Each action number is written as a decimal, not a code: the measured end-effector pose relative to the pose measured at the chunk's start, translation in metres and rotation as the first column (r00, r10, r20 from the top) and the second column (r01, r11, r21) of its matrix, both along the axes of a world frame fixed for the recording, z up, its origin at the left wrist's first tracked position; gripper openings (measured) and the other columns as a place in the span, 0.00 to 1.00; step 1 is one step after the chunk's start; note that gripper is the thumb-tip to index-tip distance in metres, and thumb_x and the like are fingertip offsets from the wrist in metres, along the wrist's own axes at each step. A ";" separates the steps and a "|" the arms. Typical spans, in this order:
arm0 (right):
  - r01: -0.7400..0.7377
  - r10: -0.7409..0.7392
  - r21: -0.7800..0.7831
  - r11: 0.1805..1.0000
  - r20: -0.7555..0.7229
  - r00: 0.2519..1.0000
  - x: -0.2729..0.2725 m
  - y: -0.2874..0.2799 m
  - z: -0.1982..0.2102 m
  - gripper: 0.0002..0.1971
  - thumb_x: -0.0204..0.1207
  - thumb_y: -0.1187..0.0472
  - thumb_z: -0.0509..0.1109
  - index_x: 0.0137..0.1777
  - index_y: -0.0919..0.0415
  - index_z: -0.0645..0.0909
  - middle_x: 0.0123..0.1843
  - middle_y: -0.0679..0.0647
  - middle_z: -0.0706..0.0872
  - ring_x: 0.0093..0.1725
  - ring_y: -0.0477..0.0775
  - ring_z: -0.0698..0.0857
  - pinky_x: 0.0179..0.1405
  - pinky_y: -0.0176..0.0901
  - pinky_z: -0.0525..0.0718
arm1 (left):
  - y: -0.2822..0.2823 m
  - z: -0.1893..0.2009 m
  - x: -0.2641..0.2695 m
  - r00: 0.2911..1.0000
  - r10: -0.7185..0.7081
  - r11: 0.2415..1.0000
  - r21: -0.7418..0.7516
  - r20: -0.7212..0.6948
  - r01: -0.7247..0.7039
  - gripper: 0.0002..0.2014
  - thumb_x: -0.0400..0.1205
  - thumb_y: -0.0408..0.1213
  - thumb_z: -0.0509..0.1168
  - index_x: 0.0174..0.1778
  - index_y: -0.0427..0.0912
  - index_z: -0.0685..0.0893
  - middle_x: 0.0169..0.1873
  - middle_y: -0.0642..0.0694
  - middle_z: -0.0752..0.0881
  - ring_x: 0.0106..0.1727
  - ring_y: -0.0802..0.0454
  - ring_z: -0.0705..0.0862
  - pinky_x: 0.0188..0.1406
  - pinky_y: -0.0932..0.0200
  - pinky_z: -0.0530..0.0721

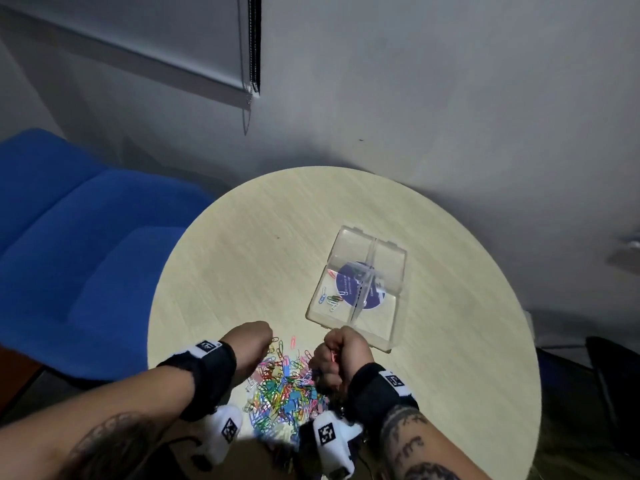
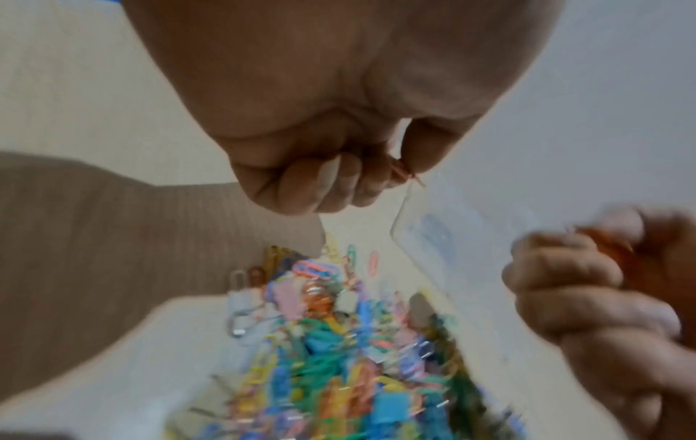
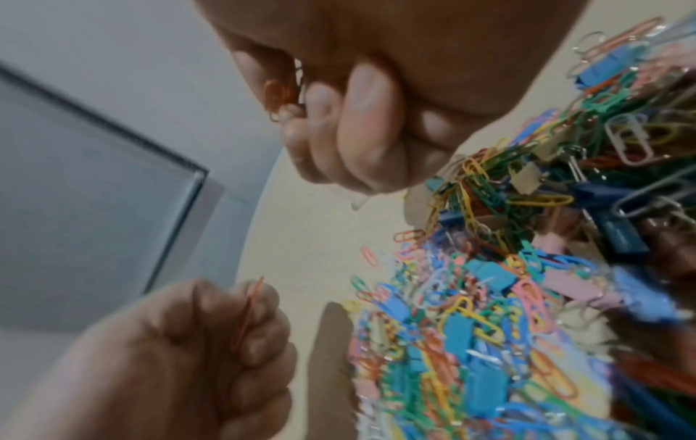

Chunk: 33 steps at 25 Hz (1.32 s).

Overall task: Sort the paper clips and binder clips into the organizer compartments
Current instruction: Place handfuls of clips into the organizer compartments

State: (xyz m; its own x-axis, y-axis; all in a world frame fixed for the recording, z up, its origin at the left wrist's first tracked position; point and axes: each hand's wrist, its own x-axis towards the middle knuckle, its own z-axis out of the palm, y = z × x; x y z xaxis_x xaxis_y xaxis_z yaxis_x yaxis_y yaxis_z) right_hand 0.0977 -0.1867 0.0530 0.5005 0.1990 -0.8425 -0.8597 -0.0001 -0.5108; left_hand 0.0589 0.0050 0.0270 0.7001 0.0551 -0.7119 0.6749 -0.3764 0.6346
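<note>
A heap of coloured paper clips and binder clips (image 1: pixel 287 389) lies at the near edge of the round table (image 1: pixel 259 254). My left hand (image 1: pixel 258 341) hovers over the heap's left side, fingers curled, pinching an orange paper clip (image 2: pixel 403 172). Over the right side, my right hand (image 1: pixel 337 355) is a fist around a few orange paper clips (image 3: pixel 278 92). The clear four-compartment organizer (image 1: pixel 398 258) lies just beyond the right hand. Its near-left compartment holds several paper clips (image 1: pixel 330 299); the other compartments look bare. Blue and pink binder clips (image 3: pixel 489 274) are mixed into the heap.
A blue upholstered seat (image 1: pixel 86 254) stands left of the table. A grey wall with a roller blind (image 1: pixel 138 39) is behind it. Bare tabletop stretches beyond the heap and left of the organizer. Dark objects (image 1: pixel 609 375) sit on the floor at the right.
</note>
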 end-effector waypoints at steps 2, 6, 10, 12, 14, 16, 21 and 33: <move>0.207 -0.202 0.206 0.956 -0.042 0.978 -0.002 -0.015 0.018 0.08 0.67 0.60 0.57 0.27 0.56 0.64 0.25 0.52 0.64 0.21 0.47 0.55 0.18 0.26 0.52 | -0.007 0.014 0.007 0.963 0.267 0.894 -0.365 -0.034 -0.261 0.08 0.67 0.37 0.60 0.27 0.45 0.66 0.23 0.44 0.62 0.25 0.51 0.55 0.21 0.60 0.52; 0.321 -0.338 0.375 0.870 -0.019 0.941 0.012 -0.029 0.042 0.08 0.68 0.60 0.60 0.29 0.58 0.69 0.25 0.52 0.65 0.17 0.45 0.57 0.18 0.27 0.50 | -0.038 0.052 0.032 0.874 0.470 0.579 -0.703 -0.126 -0.413 0.04 0.66 0.36 0.55 0.26 0.44 0.66 0.20 0.45 0.62 0.18 0.58 0.53 0.21 0.75 0.50; 0.293 -0.319 0.222 0.930 0.094 0.943 0.042 -0.023 0.049 0.06 0.75 0.66 0.62 0.38 0.60 0.77 0.27 0.53 0.73 0.15 0.46 0.63 0.14 0.29 0.56 | -0.066 0.066 0.062 0.862 0.493 0.609 -0.658 -0.123 -0.442 0.07 0.73 0.33 0.57 0.29 0.44 0.70 0.21 0.45 0.69 0.14 0.57 0.56 0.15 0.75 0.52; 0.176 -0.162 -0.049 0.983 0.215 0.963 0.061 -0.012 0.051 0.09 0.82 0.66 0.61 0.41 0.61 0.78 0.28 0.52 0.75 0.18 0.47 0.68 0.15 0.33 0.63 | -0.073 0.065 0.075 0.871 0.486 0.694 -0.577 -0.066 -0.431 0.06 0.77 0.30 0.56 0.35 0.41 0.73 0.23 0.45 0.74 0.14 0.56 0.60 0.13 0.74 0.54; 0.122 -0.080 -0.149 0.981 0.257 0.963 0.077 -0.004 0.051 0.11 0.85 0.68 0.60 0.40 0.61 0.77 0.31 0.54 0.76 0.25 0.50 0.74 0.22 0.39 0.72 | -0.075 0.059 0.089 0.884 0.467 0.783 -0.454 -0.021 -0.425 0.06 0.78 0.27 0.56 0.36 0.38 0.74 0.25 0.43 0.74 0.14 0.54 0.63 0.15 0.72 0.57; 0.081 -0.003 -0.232 0.969 0.319 0.948 0.093 0.001 0.053 0.14 0.86 0.67 0.59 0.37 0.59 0.73 0.37 0.56 0.79 0.33 0.54 0.80 0.35 0.44 0.78 | -0.076 0.047 0.104 0.878 0.477 0.790 -0.422 -0.031 -0.444 0.08 0.79 0.25 0.55 0.35 0.37 0.72 0.24 0.42 0.73 0.17 0.52 0.64 0.18 0.67 0.60; -0.002 0.401 -0.675 0.738 0.435 0.806 0.105 0.003 0.043 0.14 0.87 0.66 0.59 0.67 0.67 0.81 0.71 0.63 0.83 0.71 0.61 0.80 0.64 0.43 0.75 | -0.075 0.026 0.126 0.837 0.540 0.711 -0.481 -0.092 -0.512 0.10 0.81 0.29 0.59 0.33 0.41 0.76 0.27 0.46 0.76 0.26 0.50 0.68 0.30 0.59 0.66; -0.221 0.420 -0.519 0.826 0.306 0.854 0.031 -0.062 0.012 0.06 0.79 0.68 0.70 0.47 0.57 0.87 0.38 0.51 0.90 0.32 0.43 0.88 0.33 0.32 0.86 | -0.057 0.038 0.094 0.945 0.309 0.921 -0.280 0.107 -0.269 0.10 0.86 0.29 0.58 0.50 0.39 0.86 0.46 0.38 0.86 0.37 0.46 0.82 0.27 0.61 0.75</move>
State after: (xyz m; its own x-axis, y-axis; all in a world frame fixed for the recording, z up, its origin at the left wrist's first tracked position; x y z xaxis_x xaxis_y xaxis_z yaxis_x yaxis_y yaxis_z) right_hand 0.1283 -0.2488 0.0652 0.7803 0.0580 -0.6227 -0.4940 -0.5535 -0.6705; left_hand 0.1525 -0.0515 0.0649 0.7785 0.0989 -0.6199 0.6220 0.0112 0.7829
